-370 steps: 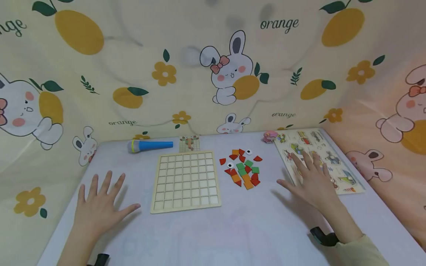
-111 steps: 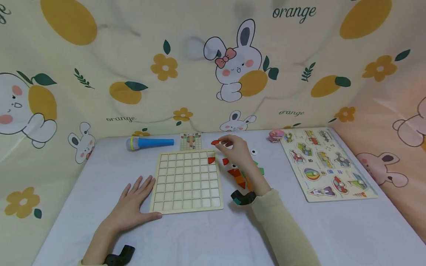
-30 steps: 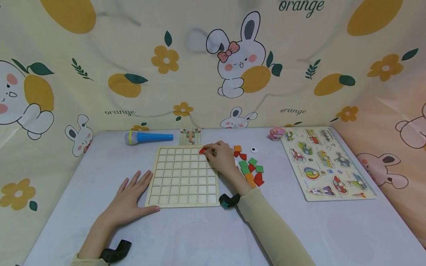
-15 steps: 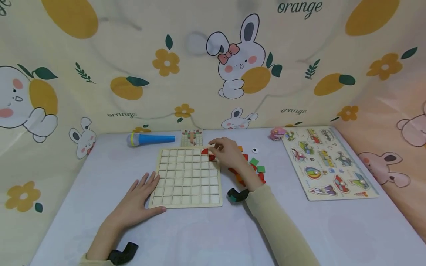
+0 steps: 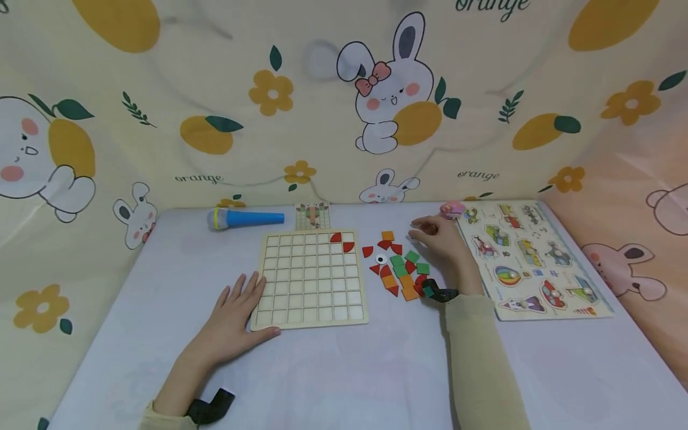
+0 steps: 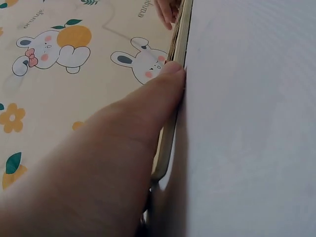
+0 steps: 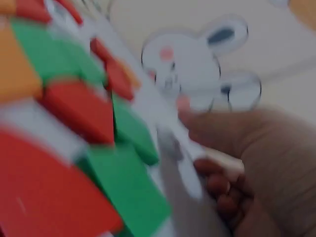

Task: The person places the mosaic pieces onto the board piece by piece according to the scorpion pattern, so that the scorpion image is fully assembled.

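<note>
A light wooden grid board lies on the table with two red quarter-round pieces in cells near its top right. My left hand rests along its left edge, fingers extended, and the thumb lies by the near edge. Beyond the loose coloured pieces, my right hand is low over the table, its fingers loosely bent and the thumb apart from them. No held piece shows in that hand. Red, orange and green pieces lie beside the board, with a white eye disc among them. The right wrist view is blurred.
A small pattern card lies behind the board, and a blue toy microphone to its left. At the right are a picture puzzle board and a small pink object. A printed cloth stands behind the table.
Two red quarter pieces now sit in the board's cells. My right hand has left the board and moved right, past the loose pieces. The left hand stays on the board's left edge.
</note>
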Demonstrator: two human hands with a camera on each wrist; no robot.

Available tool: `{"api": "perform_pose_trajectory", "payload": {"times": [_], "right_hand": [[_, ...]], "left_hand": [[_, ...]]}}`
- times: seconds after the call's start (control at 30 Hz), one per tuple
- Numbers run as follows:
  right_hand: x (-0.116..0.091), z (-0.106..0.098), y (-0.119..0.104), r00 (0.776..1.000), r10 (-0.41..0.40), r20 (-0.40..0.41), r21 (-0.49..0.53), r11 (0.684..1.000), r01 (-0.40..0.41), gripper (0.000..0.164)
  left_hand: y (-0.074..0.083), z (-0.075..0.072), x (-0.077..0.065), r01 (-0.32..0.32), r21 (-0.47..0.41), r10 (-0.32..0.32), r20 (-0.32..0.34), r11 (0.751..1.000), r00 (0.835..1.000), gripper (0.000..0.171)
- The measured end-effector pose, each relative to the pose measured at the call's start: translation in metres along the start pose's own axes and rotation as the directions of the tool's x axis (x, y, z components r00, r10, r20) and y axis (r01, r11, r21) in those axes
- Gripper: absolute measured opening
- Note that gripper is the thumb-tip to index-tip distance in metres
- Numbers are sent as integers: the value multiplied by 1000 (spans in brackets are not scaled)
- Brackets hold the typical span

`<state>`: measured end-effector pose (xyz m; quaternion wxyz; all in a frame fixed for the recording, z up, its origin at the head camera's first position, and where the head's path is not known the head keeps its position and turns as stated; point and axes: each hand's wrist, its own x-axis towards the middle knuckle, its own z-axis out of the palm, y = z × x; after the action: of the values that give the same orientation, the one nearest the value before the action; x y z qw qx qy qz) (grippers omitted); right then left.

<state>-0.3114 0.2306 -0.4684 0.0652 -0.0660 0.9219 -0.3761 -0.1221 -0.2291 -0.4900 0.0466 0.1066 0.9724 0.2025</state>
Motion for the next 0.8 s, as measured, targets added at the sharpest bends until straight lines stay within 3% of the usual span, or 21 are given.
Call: {"api": "perform_pose_trajectory", "payload": {"times": [0.27,0.57,0.8], "right_hand": [[-10,-6,4,996,39,85,4,999,-39,34],[-9,-3,7,999,26,38,-12,1000,-26,28],[-6,-3,8,998,17,56,-32,999,-15,30]], "left_hand": [[-5,0,1,-23,9,23,-6,1000,1000,115],[0,-1,2,-8,-26,9,28,1000,1000,112],[6,-10,-11,-9,-68,14,73,998,997,95]]}}
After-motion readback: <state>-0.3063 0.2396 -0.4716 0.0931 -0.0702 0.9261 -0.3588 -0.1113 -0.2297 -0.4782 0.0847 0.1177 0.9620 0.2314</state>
